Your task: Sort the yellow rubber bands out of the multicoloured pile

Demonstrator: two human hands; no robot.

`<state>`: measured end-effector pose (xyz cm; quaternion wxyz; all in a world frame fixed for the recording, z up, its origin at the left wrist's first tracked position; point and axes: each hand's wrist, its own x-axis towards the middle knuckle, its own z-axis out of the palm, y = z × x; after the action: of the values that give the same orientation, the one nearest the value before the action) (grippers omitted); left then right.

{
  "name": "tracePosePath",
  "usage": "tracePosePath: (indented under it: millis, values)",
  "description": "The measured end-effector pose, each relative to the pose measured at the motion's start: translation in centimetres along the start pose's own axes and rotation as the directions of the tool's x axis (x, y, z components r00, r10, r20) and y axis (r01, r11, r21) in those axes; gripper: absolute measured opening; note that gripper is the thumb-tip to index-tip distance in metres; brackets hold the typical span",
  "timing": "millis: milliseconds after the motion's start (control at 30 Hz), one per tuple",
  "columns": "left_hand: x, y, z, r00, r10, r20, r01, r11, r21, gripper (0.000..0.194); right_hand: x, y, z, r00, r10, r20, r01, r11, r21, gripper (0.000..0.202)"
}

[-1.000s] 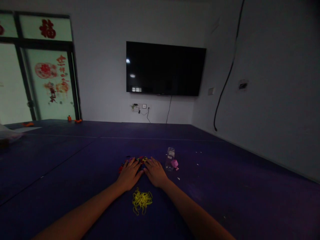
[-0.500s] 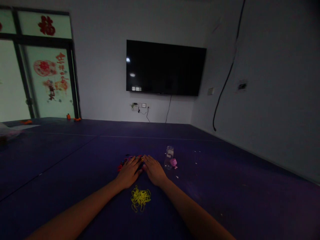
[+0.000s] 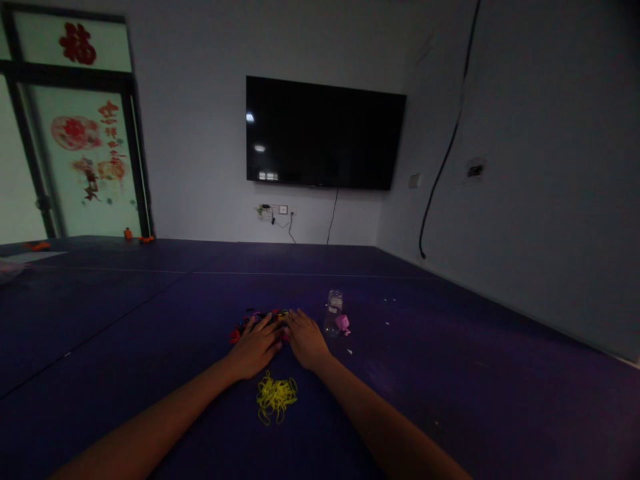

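Note:
A pile of small multicoloured bands [image 3: 236, 335] lies on the purple surface, partly covered by both hands. My left hand [image 3: 254, 348] rests palm down on the pile's near side, fingers spread and holding nothing. Flat at the pile's right end is my right hand [image 3: 306, 340], its fingers stretched out and close to the left fingertips. Nearer the camera, between the forearms, sits a loose heap of yellow bands [image 3: 276, 398]. A clear jar [image 3: 333, 313] stands just right of my right hand, with a small pink object [image 3: 343, 323] against it.
Small white scraps [image 3: 350, 351] lie right of the jar. Orange items [image 3: 146, 239] sit at the far left edge of the purple surface [image 3: 165, 300]. A television [image 3: 325, 133] hangs on the far wall, and a dark cable [image 3: 440, 173] dangles at the right.
The view has shifted slightly, so the scene sits a little further left. More of the bands shows between my hands, which are still on the pile.

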<state>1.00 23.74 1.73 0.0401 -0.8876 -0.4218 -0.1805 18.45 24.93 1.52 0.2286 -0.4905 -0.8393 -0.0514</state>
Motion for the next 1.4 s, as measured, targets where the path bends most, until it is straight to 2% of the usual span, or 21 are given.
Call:
tracePosePath:
  millis: [233, 767, 1033, 1167, 1400]
  values:
    - [0.27, -0.07, 0.39, 0.998, -0.059, 0.021, 0.058, 0.998, 0.018, 0.044, -0.14, -0.02, -0.44, 0.994, -0.087, 0.066, 0.086, 0.996, 0.01, 0.042]
    - [0.34, -0.28, 0.58, 0.99, -0.113, 0.079, 0.111, 0.993, 0.03, 0.051, 0.05, 0.42, 0.14, 0.993, -0.104, 0.061, 0.103, 0.994, 0.021, 0.04]
    - [0.22, -0.33, 0.66, 0.993, -0.113, 0.041, 0.112, 0.993, 0.029, 0.053, -0.1, 0.4, 0.19, 0.994, -0.091, 0.059, 0.09, 0.996, 0.018, 0.041]
    - [0.23, -0.24, 0.6, 0.995, -0.097, -0.016, 0.097, 0.994, 0.042, 0.052, -0.02, 0.52, 0.36, 0.994, -0.096, 0.05, 0.095, 0.995, 0.02, 0.039]
    - [0.15, -0.13, 0.79, 0.983, -0.162, -0.082, 0.166, 0.985, 0.046, 0.051, -0.03, 0.56, 0.36, 0.996, -0.081, 0.049, 0.08, 0.997, 0.021, 0.039]
